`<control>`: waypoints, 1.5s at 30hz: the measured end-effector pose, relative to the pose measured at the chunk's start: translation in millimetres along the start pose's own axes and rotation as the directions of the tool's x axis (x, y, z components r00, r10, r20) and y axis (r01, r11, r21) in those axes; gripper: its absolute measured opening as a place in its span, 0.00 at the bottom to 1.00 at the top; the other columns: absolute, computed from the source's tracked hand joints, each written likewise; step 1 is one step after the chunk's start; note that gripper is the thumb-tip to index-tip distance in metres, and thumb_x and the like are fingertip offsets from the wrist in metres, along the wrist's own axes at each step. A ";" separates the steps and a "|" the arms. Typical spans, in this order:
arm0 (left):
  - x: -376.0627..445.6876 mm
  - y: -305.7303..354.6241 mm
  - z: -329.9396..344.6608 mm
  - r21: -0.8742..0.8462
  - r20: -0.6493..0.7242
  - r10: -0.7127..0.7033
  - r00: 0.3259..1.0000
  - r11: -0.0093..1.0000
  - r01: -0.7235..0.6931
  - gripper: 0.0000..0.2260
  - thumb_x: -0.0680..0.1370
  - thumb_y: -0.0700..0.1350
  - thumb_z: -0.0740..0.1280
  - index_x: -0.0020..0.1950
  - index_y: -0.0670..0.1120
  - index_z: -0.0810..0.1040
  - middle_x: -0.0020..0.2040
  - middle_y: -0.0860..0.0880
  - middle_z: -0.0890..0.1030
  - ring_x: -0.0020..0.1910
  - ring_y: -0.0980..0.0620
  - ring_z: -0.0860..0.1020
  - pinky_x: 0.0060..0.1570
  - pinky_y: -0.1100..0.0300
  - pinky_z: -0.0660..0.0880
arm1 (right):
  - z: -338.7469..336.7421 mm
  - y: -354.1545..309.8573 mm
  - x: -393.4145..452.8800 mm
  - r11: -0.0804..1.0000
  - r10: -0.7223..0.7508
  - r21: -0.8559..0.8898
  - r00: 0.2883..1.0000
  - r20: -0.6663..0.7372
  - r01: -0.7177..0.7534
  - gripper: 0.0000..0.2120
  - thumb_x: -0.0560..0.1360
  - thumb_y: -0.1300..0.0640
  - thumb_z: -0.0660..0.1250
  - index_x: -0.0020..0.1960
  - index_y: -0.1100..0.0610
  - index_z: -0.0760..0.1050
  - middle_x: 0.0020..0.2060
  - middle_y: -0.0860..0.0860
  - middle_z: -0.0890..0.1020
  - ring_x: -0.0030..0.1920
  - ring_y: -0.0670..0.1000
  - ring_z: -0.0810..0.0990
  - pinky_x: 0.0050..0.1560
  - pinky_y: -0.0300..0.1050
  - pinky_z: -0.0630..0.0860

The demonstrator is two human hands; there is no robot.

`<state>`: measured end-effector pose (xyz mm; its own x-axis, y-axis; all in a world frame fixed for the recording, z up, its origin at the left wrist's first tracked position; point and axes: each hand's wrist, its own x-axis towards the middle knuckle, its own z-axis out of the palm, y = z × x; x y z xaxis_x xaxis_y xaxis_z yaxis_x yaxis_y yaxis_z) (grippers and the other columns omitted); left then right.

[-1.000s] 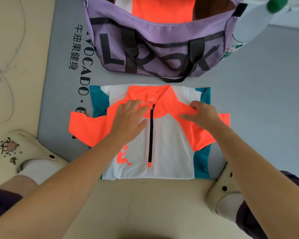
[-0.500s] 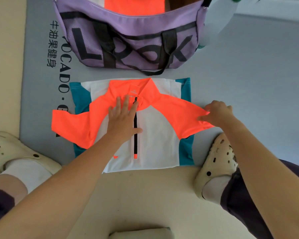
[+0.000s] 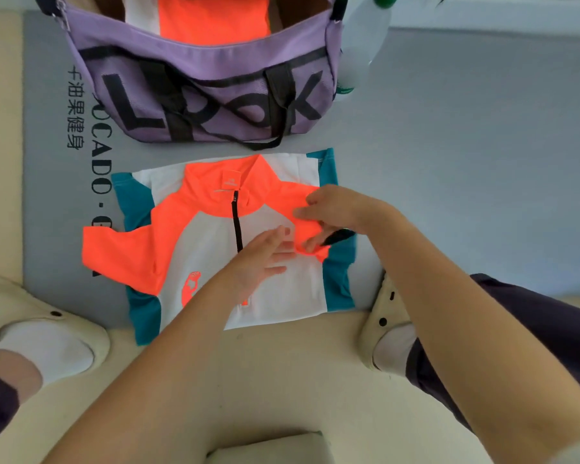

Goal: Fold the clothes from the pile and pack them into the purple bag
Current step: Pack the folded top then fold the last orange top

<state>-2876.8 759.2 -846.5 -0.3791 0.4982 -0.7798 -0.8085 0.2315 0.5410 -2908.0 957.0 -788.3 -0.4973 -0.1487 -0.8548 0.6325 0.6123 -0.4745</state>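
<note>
Left hand (image 3: 265, 256): flat, fingers straight, pinning your shirt (image 3: 215, 249).
Right hand (image 3: 329, 212): pinches sleeve (image 3: 307, 236); fold it beside your left fingertips (keep the edge straight).

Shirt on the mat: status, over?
Left hand flat on shirt front. Right hand pinching orange right sleeve, folded inward. Left sleeve not folded. Purple bag open, one garment inside. Nothing blocking.

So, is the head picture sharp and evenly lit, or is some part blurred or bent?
Head view: soft, even light, faint shadows, no glare. The purple bag and zip shirt read clearly; the left hand is slightly smeared. The wide lens bends the mat's edge, and the bottle looks washed out.
</note>
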 end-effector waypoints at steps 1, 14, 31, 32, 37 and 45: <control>0.3 -7.7 -1.0 -0.110 0.025 -0.003 1.000 0.994 0.005 0.24 0.73 0.68 0.62 0.62 0.57 0.75 0.57 0.54 0.83 0.58 0.53 0.81 0.59 0.55 0.75 | 5.1 -6.4 1.8 0.972 -0.028 0.233 0.995 0.098 0.005 0.16 0.81 0.46 0.60 0.45 0.59 0.73 0.37 0.56 0.85 0.43 0.56 0.86 0.43 0.42 0.79; 20.9 -23.8 -16.3 -0.233 -0.295 -0.063 0.953 0.972 -0.008 0.10 0.80 0.44 0.67 0.61 0.50 0.80 0.55 0.52 0.84 0.54 0.54 0.82 0.52 0.58 0.77 | 1.1 35.8 39.0 0.999 -0.031 -0.020 0.899 -0.437 0.024 0.14 0.77 0.59 0.60 0.61 0.49 0.73 0.39 0.52 0.80 0.33 0.50 0.79 0.34 0.36 0.75; 13.4 -34.3 -31.4 0.169 -0.565 0.143 0.812 0.984 -0.056 0.18 0.73 0.45 0.72 0.59 0.53 0.70 0.44 0.43 0.83 0.44 0.45 0.83 0.52 0.47 0.79 | 30.1 62.0 50.0 0.993 0.005 -0.091 0.811 -0.585 -0.071 0.12 0.76 0.56 0.64 0.56 0.58 0.66 0.40 0.53 0.75 0.40 0.56 0.75 0.39 0.50 0.70; 13.6 -37.2 -31.2 0.174 -0.574 0.128 0.809 0.984 -0.032 0.18 0.72 0.46 0.73 0.58 0.52 0.70 0.43 0.44 0.83 0.44 0.44 0.83 0.51 0.46 0.79 | 38.3 72.2 43.7 0.993 0.052 -0.054 0.816 -0.575 -0.101 0.12 0.76 0.53 0.66 0.53 0.58 0.68 0.40 0.53 0.77 0.39 0.56 0.75 0.38 0.48 0.70; 10.2 -44.4 -27.5 0.269 -0.597 0.124 0.793 0.962 0.052 0.11 0.69 0.47 0.72 0.45 0.51 0.73 0.43 0.50 0.81 0.43 0.45 0.82 0.50 0.44 0.79 | 89.5 113.2 15.1 0.970 0.195 -0.055 0.894 -0.403 -0.236 0.17 0.72 0.42 0.70 0.40 0.55 0.72 0.34 0.49 0.76 0.35 0.50 0.74 0.33 0.45 0.69; -2.4 -32.6 -54.7 0.574 -0.528 0.383 0.758 0.818 -0.013 0.10 0.72 0.47 0.74 0.45 0.47 0.75 0.34 0.52 0.76 0.36 0.51 0.77 0.36 0.57 0.71 | 100.5 94.3 -3.2 0.888 0.207 -0.280 0.860 -0.467 -0.365 0.13 0.77 0.45 0.64 0.45 0.55 0.71 0.39 0.50 0.76 0.38 0.52 0.75 0.32 0.43 0.68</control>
<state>-2874.2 704.7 -879.5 -0.8346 0.0249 -0.5503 -0.3983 0.6629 0.6340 -2787.2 937.2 -851.5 -0.5741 0.3611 -0.7349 0.5766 0.8155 -0.0497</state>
